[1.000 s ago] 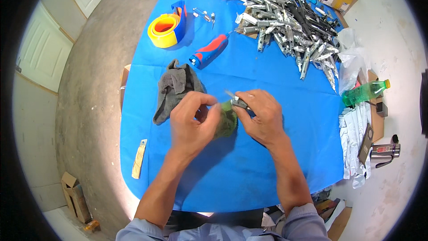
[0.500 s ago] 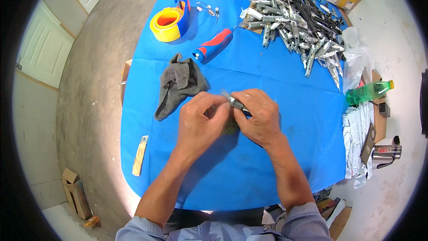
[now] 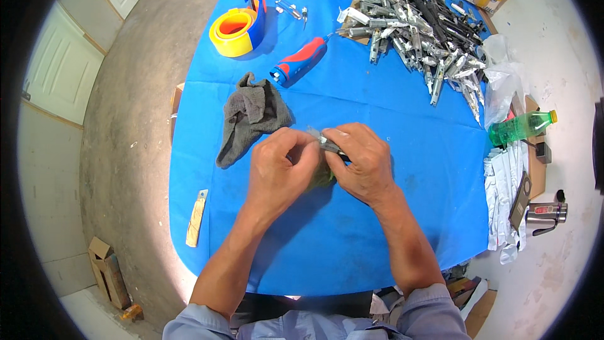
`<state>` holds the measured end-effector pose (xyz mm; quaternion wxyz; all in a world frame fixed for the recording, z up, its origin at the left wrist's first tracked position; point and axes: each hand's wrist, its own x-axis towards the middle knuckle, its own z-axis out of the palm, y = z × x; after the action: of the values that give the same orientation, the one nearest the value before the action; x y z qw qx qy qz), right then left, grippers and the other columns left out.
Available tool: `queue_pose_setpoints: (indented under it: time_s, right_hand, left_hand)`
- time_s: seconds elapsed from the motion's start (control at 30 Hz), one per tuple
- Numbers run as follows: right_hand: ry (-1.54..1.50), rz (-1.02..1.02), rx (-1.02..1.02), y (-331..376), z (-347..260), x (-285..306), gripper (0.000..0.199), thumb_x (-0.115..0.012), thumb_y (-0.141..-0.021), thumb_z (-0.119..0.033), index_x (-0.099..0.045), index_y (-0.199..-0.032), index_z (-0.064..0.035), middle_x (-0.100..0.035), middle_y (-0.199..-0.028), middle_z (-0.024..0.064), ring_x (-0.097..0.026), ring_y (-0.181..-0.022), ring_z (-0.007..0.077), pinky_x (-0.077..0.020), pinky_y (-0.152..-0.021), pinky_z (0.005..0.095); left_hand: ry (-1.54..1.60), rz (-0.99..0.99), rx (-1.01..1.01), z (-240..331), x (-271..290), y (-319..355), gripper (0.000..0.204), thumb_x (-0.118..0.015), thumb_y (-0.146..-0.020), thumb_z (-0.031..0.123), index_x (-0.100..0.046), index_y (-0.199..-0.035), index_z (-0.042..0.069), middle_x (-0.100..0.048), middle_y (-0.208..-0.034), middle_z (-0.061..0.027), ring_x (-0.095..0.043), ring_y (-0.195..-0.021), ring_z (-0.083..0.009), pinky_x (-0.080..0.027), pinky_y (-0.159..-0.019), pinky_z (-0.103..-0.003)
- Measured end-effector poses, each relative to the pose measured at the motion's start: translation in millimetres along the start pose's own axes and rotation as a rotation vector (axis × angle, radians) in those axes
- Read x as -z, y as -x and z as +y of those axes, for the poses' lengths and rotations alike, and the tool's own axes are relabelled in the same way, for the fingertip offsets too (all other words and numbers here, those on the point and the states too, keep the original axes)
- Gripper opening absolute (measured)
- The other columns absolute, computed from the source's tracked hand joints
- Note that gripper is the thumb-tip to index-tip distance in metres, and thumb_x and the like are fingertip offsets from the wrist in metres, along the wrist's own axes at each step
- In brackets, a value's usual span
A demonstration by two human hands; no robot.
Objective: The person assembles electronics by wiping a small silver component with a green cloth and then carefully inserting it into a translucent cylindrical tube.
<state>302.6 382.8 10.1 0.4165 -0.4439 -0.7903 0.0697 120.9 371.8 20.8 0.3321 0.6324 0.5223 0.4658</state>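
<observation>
Above the middle of the blue-covered table, my right hand (image 3: pixel 363 162) grips a small, long grey-and-black part (image 3: pixel 330 145), its fingers wrapped round most of it. My left hand (image 3: pixel 281 169) is closed in a pinch at the part's far left end, where a pale translucent bit sticks up. What exactly the left fingertips hold is hidden. Below the hands lies something greenish (image 3: pixel 323 175), mostly covered by the fingers. A crumpled dark grey cloth (image 3: pixel 251 118) rests just beyond my left hand.
Farther off lie a red-and-blue electric screwdriver (image 3: pixel 301 61) and a yellow-and-blue tape dispenser (image 3: pixel 236 30). A large heap of similar grey and black parts (image 3: pixel 415 31) fills the far right. A wooden-handled strip (image 3: pixel 196 219) lies left; a green bottle (image 3: pixel 522 127) and steel mug (image 3: pixel 546 214) stand right.
Both hands stay together at the same spot around the grey-and-black part. My left fingers have shifted slightly against its end. The whole view has moved a little.
</observation>
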Motion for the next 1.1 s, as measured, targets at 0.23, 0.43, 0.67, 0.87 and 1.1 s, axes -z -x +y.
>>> queue_pose_setpoints:
  time_s: [0.23,0.43,0.67,0.87,1.1]
  right_hand:
    - [-0.002,0.001,0.03,-0.1,-0.3,-2.1,0.03,-0.082,-0.079,-0.005,-0.075,-0.108,-0.0067,-0.074,-0.097,0.0086,-0.072,-0.086,0.0308,-0.0578,-0.071,0.0418]
    - [-0.024,0.011,0.025,-0.3,-1.8,-4.0,0.03,-0.084,-0.079,-0.006,-0.074,-0.107,-0.0067,-0.073,-0.097,0.0088,-0.072,-0.087,0.0312,-0.0578,-0.071,0.0416]
    - [-0.083,-0.017,-0.006,-0.5,-1.6,-4.3,0.029,-0.083,-0.079,-0.004,-0.074,-0.107,-0.0073,-0.074,-0.098,0.0092,-0.072,-0.088,0.0323,-0.058,-0.071,0.0421]
    - [-0.133,-0.042,-0.033,-0.7,-0.9,-1.4,0.027,-0.081,-0.08,-0.003,-0.074,-0.107,-0.0074,-0.075,-0.098,0.0097,-0.072,-0.088,0.0331,-0.0581,-0.072,0.0424]
    - [-0.137,-0.022,-0.055,1.6,2.2,-4.4,0.026,-0.08,-0.082,-0.004,-0.074,-0.107,-0.0072,-0.074,-0.097,0.01,-0.072,-0.087,0.0334,-0.0579,-0.072,0.0433]
  left_hand:
    - [-0.019,0.012,-0.006,-10.6,-4.9,1.9,0.01,-0.072,-0.096,0.003,-0.068,-0.089,-0.002,-0.067,-0.076,-0.0028,-0.059,-0.066,-0.006,-0.046,-0.057,-0.026]
    - [0.092,0.007,0.106,-11.0,-6.5,2.6,0.013,-0.069,-0.099,0.004,-0.064,-0.088,0.0,-0.06,-0.075,0.0044,-0.053,-0.069,-0.0007,-0.041,-0.056,-0.024]
    - [0.136,-0.037,0.147,-22.8,-3.8,0.4,0.012,-0.066,-0.098,0.004,-0.064,-0.087,0.001,-0.06,-0.074,0.0048,-0.052,-0.067,-0.0005,-0.04,-0.056,-0.023]
    - [0.292,-0.108,0.271,-17.5,2.9,-5.5,0.013,-0.068,-0.095,0.007,-0.067,-0.086,-0.002,-0.067,-0.073,-0.0013,-0.057,-0.065,-0.0068,-0.046,-0.057,-0.028]
    - [0.401,-0.218,0.406,-10.6,14.1,-11.0,0.013,-0.068,-0.099,0.011,-0.072,-0.093,0.0,-0.069,-0.077,0.0009,-0.059,-0.063,-0.0039,-0.046,-0.054,-0.024]
